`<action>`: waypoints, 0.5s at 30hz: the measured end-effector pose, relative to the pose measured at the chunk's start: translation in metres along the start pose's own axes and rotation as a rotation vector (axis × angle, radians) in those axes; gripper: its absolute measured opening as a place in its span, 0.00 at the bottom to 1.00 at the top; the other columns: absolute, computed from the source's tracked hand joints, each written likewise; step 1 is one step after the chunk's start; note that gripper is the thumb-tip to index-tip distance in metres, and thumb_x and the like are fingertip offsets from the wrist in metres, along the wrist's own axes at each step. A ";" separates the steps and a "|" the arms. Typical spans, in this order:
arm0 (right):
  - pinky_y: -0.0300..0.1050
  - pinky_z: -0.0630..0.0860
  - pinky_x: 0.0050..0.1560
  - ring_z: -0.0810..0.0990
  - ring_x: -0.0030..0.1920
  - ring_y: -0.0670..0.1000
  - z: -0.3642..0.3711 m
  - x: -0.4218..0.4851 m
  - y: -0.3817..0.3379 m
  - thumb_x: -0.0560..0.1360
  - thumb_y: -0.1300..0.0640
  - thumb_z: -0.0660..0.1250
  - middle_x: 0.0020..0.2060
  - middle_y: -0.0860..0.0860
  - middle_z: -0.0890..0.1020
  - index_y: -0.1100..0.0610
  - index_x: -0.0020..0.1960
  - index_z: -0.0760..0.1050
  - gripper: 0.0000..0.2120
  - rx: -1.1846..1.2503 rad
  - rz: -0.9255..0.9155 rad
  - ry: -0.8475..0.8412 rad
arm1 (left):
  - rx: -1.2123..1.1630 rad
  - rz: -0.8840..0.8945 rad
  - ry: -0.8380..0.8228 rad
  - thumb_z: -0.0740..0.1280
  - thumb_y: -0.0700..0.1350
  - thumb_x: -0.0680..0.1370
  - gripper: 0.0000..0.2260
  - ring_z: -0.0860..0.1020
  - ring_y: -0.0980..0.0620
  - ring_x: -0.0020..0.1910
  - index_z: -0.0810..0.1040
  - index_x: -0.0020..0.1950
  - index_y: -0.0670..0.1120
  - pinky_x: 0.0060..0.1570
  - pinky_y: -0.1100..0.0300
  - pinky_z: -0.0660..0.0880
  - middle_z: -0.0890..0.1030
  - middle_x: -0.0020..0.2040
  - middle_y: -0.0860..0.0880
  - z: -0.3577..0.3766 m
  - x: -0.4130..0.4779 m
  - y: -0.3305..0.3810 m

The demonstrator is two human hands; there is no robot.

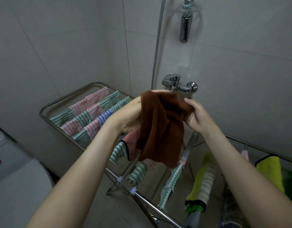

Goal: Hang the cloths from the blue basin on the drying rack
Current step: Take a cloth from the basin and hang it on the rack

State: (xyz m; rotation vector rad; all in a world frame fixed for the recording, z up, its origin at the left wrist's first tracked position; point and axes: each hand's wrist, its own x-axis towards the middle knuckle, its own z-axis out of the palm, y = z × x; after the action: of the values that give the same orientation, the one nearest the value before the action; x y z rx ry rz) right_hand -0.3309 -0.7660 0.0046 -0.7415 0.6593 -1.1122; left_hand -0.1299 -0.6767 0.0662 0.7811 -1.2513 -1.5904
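A brown cloth (160, 129) hangs in the air above the middle of the metal drying rack (63, 99). My left hand (130, 116) grips its upper left part, with the fingers hidden behind the fabric. My right hand (194, 116) pinches its upper right edge. The cloth droops down between both hands, crumpled and folded. The blue basin is not in view.
Several wavy-striped pink, green and blue cloths (91, 114) lie on the rack's left wing. More striped cloths (170, 181) and yellow-green ones (270, 170) hang lower and to the right. A shower tap (176, 84) sticks out of the tiled wall behind. A white appliance (18, 186) stands at left.
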 end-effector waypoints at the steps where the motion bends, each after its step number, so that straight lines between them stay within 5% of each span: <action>1: 0.47 0.81 0.46 0.82 0.44 0.53 0.001 -0.001 -0.003 0.70 0.61 0.67 0.47 0.59 0.81 0.63 0.60 0.69 0.19 0.011 -0.042 0.011 | -0.033 -0.004 -0.079 0.65 0.39 0.75 0.14 0.79 0.48 0.54 0.76 0.60 0.42 0.60 0.54 0.74 0.82 0.54 0.44 -0.005 -0.001 -0.005; 4: 0.43 0.81 0.44 0.84 0.40 0.51 0.001 -0.003 -0.009 0.77 0.71 0.55 0.38 0.56 0.84 0.65 0.51 0.72 0.09 0.012 -0.160 -0.006 | -0.185 -0.081 -0.204 0.74 0.37 0.65 0.27 0.76 0.46 0.61 0.76 0.64 0.41 0.63 0.54 0.72 0.76 0.63 0.41 -0.020 0.002 -0.023; 8: 0.40 0.81 0.43 0.83 0.37 0.48 0.006 -0.009 -0.009 0.76 0.73 0.53 0.37 0.54 0.84 0.63 0.51 0.72 0.12 -0.006 -0.144 -0.099 | -0.364 -0.198 -0.094 0.65 0.30 0.65 0.23 0.76 0.42 0.62 0.75 0.61 0.36 0.63 0.50 0.72 0.72 0.66 0.37 -0.026 0.011 -0.040; 11: 0.41 0.81 0.43 0.83 0.37 0.50 0.014 -0.014 -0.008 0.75 0.74 0.52 0.39 0.55 0.83 0.63 0.56 0.72 0.16 0.015 -0.113 -0.175 | -0.228 -0.379 0.170 0.60 0.36 0.77 0.06 0.82 0.55 0.41 0.76 0.51 0.40 0.42 0.64 0.80 0.81 0.47 0.45 -0.023 0.023 -0.047; 13: 0.43 0.82 0.42 0.83 0.37 0.51 0.017 -0.015 -0.009 0.75 0.74 0.51 0.40 0.56 0.83 0.62 0.58 0.72 0.18 0.049 -0.098 -0.216 | -0.169 -0.545 0.230 0.58 0.43 0.81 0.11 0.76 0.59 0.23 0.72 0.40 0.44 0.25 0.68 0.76 0.75 0.27 0.51 -0.022 0.026 -0.053; 15: 0.42 0.82 0.43 0.83 0.38 0.50 0.020 -0.016 -0.011 0.74 0.76 0.50 0.40 0.55 0.83 0.61 0.56 0.73 0.19 0.055 -0.109 -0.221 | -0.081 -0.663 0.213 0.58 0.51 0.81 0.19 0.72 0.59 0.17 0.73 0.33 0.44 0.19 0.68 0.72 0.72 0.21 0.53 -0.019 0.025 -0.057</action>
State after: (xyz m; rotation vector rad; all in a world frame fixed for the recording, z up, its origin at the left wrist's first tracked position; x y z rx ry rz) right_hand -0.3260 -0.7499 0.0265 -0.8470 0.4041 -1.1238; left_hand -0.1377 -0.7049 0.0079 1.3672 -0.8015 -1.9908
